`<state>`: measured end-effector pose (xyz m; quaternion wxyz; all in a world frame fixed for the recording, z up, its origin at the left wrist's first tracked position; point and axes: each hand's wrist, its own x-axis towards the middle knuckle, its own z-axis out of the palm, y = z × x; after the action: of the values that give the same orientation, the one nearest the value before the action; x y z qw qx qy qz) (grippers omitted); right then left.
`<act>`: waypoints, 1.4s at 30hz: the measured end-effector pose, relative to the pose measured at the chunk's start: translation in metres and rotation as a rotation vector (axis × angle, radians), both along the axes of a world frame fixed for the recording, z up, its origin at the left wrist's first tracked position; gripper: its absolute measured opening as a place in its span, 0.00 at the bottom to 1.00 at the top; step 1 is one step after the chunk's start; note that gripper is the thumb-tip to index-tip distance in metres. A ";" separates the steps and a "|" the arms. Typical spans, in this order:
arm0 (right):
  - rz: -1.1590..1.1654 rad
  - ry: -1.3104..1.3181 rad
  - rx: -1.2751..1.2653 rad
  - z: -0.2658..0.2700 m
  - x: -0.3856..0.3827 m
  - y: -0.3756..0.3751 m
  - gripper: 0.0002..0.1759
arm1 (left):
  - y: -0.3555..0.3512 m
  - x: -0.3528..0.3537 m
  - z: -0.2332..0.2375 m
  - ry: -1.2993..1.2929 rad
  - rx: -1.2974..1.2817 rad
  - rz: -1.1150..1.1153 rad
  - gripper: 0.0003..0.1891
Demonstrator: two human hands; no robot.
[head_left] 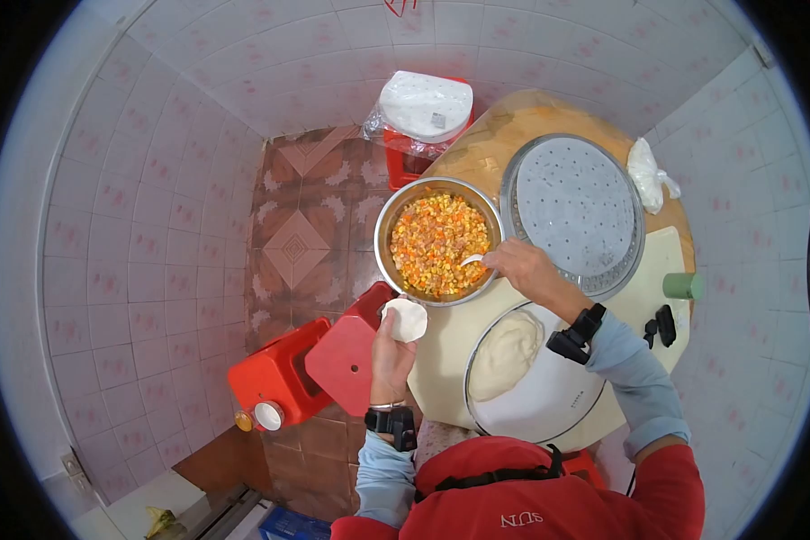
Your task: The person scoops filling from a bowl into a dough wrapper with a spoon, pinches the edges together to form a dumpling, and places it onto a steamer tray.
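The left hand (392,346) is cupped under a thin round white dough wrapper (408,319), holding it up just left of the counter (441,346) edge. The right hand (524,264) is closed round a small white spoon (472,259) dipped into the diced orange-and-yellow filling (436,238) in the round steel bowl (382,236) ahead of it.

The scoop is best kept modest and level, I judge, and the wrapper brought close under the bowl rim so nothing drops.

The spoon's handle is hidden in the fist. How full its tip is cannot be made out. The left fingers are behind the wrapper.
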<state>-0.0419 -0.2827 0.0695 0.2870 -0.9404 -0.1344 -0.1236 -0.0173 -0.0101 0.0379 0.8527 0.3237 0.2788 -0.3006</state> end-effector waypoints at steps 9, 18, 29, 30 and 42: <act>-0.240 0.224 0.293 -0.015 0.018 -0.006 0.08 | 0.001 0.000 0.003 0.006 0.004 0.005 0.17; -0.376 0.394 0.421 -0.029 0.021 -0.010 0.11 | -0.001 -0.002 -0.001 0.010 -0.053 -0.008 0.17; -0.655 0.729 0.843 -0.024 0.022 -0.032 0.11 | -0.012 -0.001 -0.003 -0.052 -0.034 -0.019 0.18; -0.654 0.727 0.844 -0.022 0.023 -0.032 0.11 | -0.015 -0.001 0.000 -0.054 -0.034 -0.019 0.18; -0.469 0.476 0.831 0.050 0.006 0.004 0.10 | -0.081 0.013 0.030 -0.026 -0.191 -0.046 0.19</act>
<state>-0.0355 -0.2789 0.1200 0.6224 -0.7543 0.2087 -0.0104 -0.0045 -0.0911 0.0680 0.8761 0.2511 0.2304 -0.3410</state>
